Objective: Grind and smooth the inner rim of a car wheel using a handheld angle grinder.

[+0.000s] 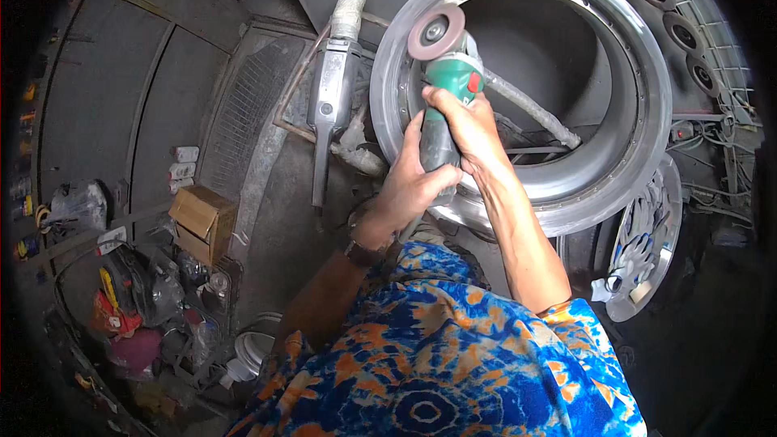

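A green and grey angle grinder (pixel 451 73) with a red switch and a reddish-brown disc is in both my hands, over the left side of a large silver wheel rim (pixel 652 73). My right hand (pixel 473 129) is wrapped round the upper body, thumb just below the green housing. My left hand (pixel 409 190) grips the grey lower body nearer me. A dusty pipe (pixel 546 121) crosses the rim's opening behind the grinder. To the left rests a long silver power tool (pixel 328 89) with a wheel on its wrapped top.
Spare discs (pixel 680 32) line the back right by a wire grid. A round metal tray (pixel 664 259) with gloves stands lower right. A cardboard box (pixel 202 226) and piled bags sit left, beside grey panels (pixel 178 81).
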`<state>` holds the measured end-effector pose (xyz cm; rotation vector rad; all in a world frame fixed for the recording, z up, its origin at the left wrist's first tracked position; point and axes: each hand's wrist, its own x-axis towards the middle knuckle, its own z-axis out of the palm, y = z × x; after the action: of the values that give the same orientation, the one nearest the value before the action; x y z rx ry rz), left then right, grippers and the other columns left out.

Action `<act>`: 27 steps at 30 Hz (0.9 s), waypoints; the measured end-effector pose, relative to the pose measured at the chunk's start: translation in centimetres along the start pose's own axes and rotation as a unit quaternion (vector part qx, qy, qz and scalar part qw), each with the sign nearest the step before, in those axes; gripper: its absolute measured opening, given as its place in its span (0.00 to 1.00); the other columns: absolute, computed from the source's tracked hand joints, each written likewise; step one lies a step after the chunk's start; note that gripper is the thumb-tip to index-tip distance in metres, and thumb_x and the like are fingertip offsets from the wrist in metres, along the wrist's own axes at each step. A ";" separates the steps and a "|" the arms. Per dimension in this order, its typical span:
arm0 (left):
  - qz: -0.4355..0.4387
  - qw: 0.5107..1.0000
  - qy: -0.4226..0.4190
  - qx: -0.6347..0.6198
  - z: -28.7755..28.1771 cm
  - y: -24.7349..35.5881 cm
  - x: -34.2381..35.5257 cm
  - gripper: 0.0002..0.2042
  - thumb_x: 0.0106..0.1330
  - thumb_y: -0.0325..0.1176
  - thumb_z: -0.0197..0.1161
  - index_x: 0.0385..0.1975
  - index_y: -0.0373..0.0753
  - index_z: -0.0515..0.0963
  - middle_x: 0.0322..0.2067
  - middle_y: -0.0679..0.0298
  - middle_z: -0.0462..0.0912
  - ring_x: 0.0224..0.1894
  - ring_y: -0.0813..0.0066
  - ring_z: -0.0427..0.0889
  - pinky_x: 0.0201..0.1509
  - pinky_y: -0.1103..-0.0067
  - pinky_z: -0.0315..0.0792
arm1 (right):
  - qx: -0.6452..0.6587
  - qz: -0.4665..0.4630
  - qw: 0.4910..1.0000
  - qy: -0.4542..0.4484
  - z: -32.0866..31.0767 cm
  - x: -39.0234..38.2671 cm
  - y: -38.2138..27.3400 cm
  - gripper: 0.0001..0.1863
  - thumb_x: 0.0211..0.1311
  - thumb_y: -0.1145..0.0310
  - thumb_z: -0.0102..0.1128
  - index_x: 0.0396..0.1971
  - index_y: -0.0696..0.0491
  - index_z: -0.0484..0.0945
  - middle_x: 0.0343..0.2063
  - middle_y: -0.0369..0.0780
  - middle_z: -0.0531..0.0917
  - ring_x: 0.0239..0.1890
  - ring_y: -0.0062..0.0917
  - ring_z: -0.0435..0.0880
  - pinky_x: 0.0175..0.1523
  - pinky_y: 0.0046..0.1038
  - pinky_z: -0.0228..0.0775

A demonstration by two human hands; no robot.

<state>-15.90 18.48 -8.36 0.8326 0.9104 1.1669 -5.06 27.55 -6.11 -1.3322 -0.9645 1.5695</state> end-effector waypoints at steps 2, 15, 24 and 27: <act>-0.008 1.000 0.014 -0.026 0.6 -0.8 -1.0 0.43 0.63 0.23 0.63 0.77 0.32 0.47 0.60 0.56 0.72 0.58 0.72 0.77 0.64 0.75 0.72 | -0.066 0.019 0.998 -0.007 -0.3 -0.5 0.6 0.16 0.60 0.65 0.71 0.45 0.56 0.81 0.33 0.37 0.84 0.34 0.19 0.82 0.40 0.26 0.75; 0.017 1.000 -0.004 0.019 -0.1 0.4 1.0 0.45 0.62 0.24 0.65 0.78 0.32 0.46 0.57 0.56 0.74 0.54 0.72 0.79 0.62 0.74 0.73 | -0.058 -0.011 0.998 0.018 -0.3 0.5 -0.9 0.19 0.60 0.64 0.71 0.46 0.58 0.80 0.36 0.37 0.83 0.34 0.22 0.82 0.41 0.27 0.75; -0.034 0.998 0.006 -0.060 1.3 -3.3 -2.2 0.42 0.65 0.24 0.62 0.78 0.38 0.47 0.53 0.56 0.76 0.49 0.73 0.81 0.50 0.75 0.81 | -0.203 0.017 0.977 -0.057 -1.7 -0.7 1.7 0.20 0.58 0.66 0.72 0.48 0.59 0.80 0.38 0.39 0.85 0.37 0.22 0.83 0.44 0.28 0.76; -0.086 0.987 0.020 -0.135 2.8 -4.7 -3.6 0.38 0.66 0.23 0.61 0.75 0.39 0.48 0.51 0.57 0.76 0.49 0.70 0.82 0.52 0.72 0.82 | -0.271 0.032 0.961 -0.044 -3.2 -1.2 3.8 0.26 0.57 0.65 0.72 0.53 0.60 0.77 0.43 0.42 0.85 0.44 0.25 0.83 0.52 0.29 0.76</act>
<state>-12.07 13.81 -10.92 0.5031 0.8179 1.1286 -2.27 25.22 -9.71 -1.6824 -1.4942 1.4753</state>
